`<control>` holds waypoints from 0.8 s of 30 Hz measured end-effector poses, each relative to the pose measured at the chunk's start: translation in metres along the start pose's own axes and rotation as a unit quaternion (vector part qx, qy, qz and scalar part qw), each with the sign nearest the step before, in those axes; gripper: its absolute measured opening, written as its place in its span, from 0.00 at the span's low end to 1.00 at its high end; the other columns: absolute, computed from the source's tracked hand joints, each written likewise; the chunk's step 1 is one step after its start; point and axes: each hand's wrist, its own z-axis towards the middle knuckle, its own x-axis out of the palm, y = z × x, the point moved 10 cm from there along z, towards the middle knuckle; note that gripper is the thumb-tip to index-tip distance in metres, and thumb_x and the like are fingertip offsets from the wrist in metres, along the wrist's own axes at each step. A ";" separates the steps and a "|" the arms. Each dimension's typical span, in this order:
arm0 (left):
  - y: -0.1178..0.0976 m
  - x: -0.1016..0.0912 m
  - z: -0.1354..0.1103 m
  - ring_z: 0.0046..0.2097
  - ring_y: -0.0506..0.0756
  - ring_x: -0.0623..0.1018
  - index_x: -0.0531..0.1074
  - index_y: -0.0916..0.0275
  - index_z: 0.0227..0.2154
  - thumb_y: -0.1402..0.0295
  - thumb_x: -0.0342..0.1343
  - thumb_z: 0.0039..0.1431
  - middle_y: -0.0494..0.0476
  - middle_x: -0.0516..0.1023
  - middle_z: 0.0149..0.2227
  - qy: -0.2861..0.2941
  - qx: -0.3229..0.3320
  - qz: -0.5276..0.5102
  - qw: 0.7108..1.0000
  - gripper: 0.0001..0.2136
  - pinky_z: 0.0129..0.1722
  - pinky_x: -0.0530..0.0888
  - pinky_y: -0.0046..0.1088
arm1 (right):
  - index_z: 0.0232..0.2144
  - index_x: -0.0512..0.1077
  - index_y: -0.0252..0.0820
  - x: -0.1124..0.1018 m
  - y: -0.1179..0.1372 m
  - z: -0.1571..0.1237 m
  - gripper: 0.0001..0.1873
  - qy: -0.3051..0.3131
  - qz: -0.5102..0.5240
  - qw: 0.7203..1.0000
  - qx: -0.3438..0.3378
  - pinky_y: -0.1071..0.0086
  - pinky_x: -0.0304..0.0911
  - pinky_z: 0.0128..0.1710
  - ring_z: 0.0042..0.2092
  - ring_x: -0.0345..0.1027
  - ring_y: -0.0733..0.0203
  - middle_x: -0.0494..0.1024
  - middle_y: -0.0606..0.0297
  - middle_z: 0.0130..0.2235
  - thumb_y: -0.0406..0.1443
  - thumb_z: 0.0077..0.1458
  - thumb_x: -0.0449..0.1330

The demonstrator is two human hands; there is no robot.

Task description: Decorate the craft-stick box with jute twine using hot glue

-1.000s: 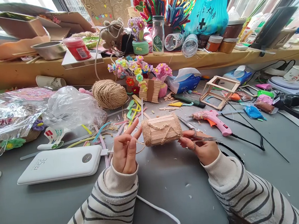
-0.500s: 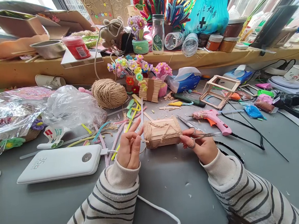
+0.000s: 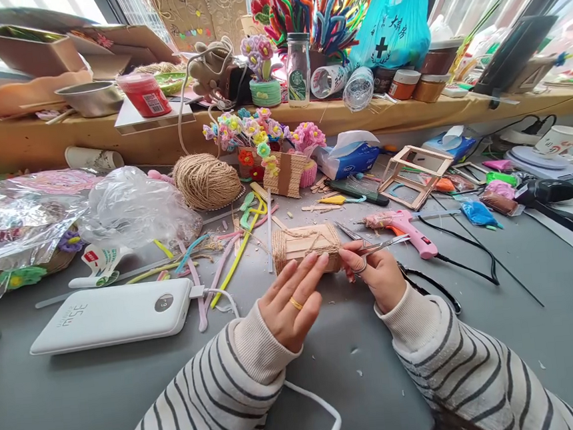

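A small craft-stick container (image 3: 303,240), wound with jute twine at both ends, lies on its side on the grey table. In front of it, my left hand (image 3: 294,302) is open, its fingers stretched out towards its lower side; whether they touch it I cannot tell. My right hand (image 3: 383,277) is closed around a pair of scissors (image 3: 392,242), with the blades pointing right. Its fingertips are at the container's right end. A slack length of twine (image 3: 313,241) runs over the sticks. Behind my right hand lies a pointed metal tool (image 3: 347,230), partly hidden.
A pink glue gun (image 3: 400,226) with a black cord lies right. At left are a white power bank (image 3: 112,317) and its cable. Behind stand a ball of twine (image 3: 206,180), pipe-cleaner flowers (image 3: 259,137) and a stick frame (image 3: 416,173). Strips and scraps litter the table.
My left hand has left the container's left end and moved right and nearer, its fingers now extended in front. My right hand stays at the right end with the scissors.
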 end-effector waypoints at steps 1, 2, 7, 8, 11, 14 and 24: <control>-0.001 0.004 0.000 0.57 0.57 0.65 0.62 0.64 0.27 0.80 0.39 0.58 0.68 0.72 0.49 0.008 -0.006 0.009 1.000 0.09 0.57 0.63 0.36 | 0.24 0.70 0.39 0.000 0.000 0.000 0.13 0.002 0.000 1.000 -0.002 0.74 0.59 0.18 0.20 0.60 0.70 0.68 0.71 0.18 0.43 0.42 0.63; -0.001 0.008 0.000 0.57 0.56 0.65 0.62 0.64 0.27 0.80 0.39 0.58 0.68 0.72 0.49 0.015 -0.013 0.017 1.000 0.10 0.57 0.63 0.36 | 0.24 0.70 0.39 0.001 0.001 0.000 0.13 0.005 0.001 1.000 -0.004 0.74 0.59 0.18 0.20 0.60 0.70 0.68 0.72 0.18 0.43 0.42 0.63; 0.000 0.016 -0.001 0.57 0.57 0.65 0.62 0.64 0.26 0.78 0.40 0.59 0.69 0.71 0.50 0.032 -0.020 0.036 0.999 0.09 0.56 0.64 0.36 | 0.26 0.71 0.39 0.002 0.000 0.000 0.13 0.014 0.009 1.000 -0.005 0.74 0.59 0.18 0.21 0.60 0.69 0.69 0.71 0.19 0.43 0.43 0.63; 0.001 0.016 -0.001 0.57 0.57 0.65 0.62 0.64 0.27 0.78 0.40 0.59 0.68 0.71 0.50 0.034 -0.021 0.038 0.998 0.09 0.56 0.64 0.36 | 0.26 0.70 0.39 0.003 -0.001 0.000 0.13 0.015 0.011 1.000 -0.004 0.74 0.59 0.19 0.21 0.60 0.69 0.69 0.70 0.20 0.44 0.43 0.63; 0.002 0.016 -0.001 0.58 0.56 0.64 0.62 0.64 0.27 0.79 0.39 0.59 0.67 0.71 0.51 0.037 -0.025 0.044 0.998 0.10 0.57 0.63 0.35 | 0.26 0.70 0.39 0.003 -0.002 0.001 0.13 0.019 0.014 1.000 -0.002 0.74 0.58 0.19 0.21 0.60 0.69 0.69 0.71 0.20 0.44 0.43 0.63; 0.001 0.016 0.000 0.58 0.56 0.64 0.63 0.64 0.27 0.79 0.40 0.58 0.68 0.70 0.51 0.036 -0.024 0.043 0.998 0.10 0.57 0.63 0.35 | 0.25 0.70 0.39 0.003 -0.002 0.002 0.14 0.013 0.003 1.000 0.002 0.74 0.56 0.18 0.20 0.58 0.70 0.68 0.71 0.19 0.45 0.43 0.63; 0.002 0.020 -0.001 0.60 0.56 0.61 0.64 0.63 0.27 0.80 0.40 0.56 0.66 0.67 0.53 0.053 -0.034 0.047 0.997 0.10 0.57 0.63 0.35 | 0.22 0.70 0.39 0.008 0.008 0.002 0.18 -0.009 -0.033 0.999 -0.013 0.74 0.49 0.17 0.19 0.50 0.72 0.62 0.72 0.18 0.49 0.41 0.62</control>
